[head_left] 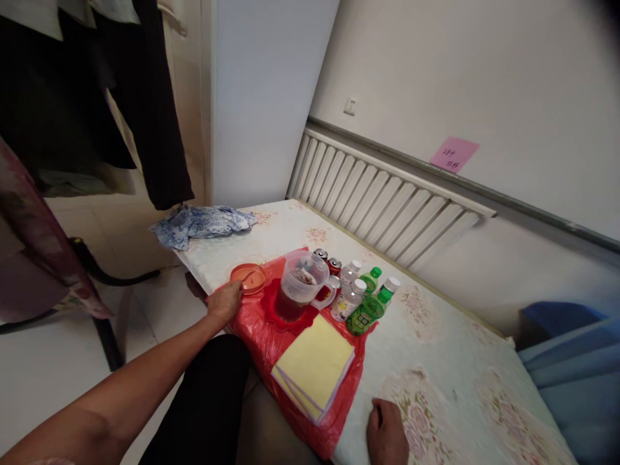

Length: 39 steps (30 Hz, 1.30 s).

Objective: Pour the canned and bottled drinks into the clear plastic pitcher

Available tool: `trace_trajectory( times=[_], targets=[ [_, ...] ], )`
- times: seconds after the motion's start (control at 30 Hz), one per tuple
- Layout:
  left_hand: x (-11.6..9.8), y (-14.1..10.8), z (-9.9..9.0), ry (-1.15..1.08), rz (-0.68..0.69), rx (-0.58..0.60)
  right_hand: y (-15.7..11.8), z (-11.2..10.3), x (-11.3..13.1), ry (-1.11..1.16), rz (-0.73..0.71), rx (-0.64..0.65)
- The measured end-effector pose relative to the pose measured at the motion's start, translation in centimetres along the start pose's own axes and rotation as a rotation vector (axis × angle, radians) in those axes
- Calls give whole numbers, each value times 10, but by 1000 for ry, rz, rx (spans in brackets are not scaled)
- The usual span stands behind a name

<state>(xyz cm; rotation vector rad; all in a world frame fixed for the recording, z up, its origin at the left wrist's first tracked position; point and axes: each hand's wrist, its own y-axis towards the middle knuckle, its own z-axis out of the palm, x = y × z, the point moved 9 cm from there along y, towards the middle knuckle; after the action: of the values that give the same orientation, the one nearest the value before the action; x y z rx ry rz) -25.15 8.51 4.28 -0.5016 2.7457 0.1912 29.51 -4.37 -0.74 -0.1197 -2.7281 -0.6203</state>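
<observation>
Left of centre in the head view, at nine o'clock from the jug (292, 303), lies the orange lid (251, 279), its near rim pinched by the left hand (225, 305). The right hand (387, 433) rests curled on the tabletop (411, 352) at five o'clock; I can't tell whether its grip encloses anything. For steady handling, I'd keep the lid level, pinch lightly, and mind the filled jug on its red tray (278, 325). The bottles (367, 314) crowd the handle at three o'clock, cans (334, 265) at one to two, yellow stack (317, 358) near six. The tabletop's edge runs close by the lid, and the red sheet (259, 349) looks slippery; the roomier side seems toward four o'clock, past the bottles.
</observation>
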Motion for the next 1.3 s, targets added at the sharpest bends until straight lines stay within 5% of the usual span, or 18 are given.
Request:
trace_trajectory(
  times=[0.47, 1.3],
  targets=[
    [48, 17, -63, -85, -180, -120, 1, -2, 1, 26, 15, 3],
    [67, 12, -53, -155, -244, -106, 2, -5, 4, 48, 28, 25]
  ],
)
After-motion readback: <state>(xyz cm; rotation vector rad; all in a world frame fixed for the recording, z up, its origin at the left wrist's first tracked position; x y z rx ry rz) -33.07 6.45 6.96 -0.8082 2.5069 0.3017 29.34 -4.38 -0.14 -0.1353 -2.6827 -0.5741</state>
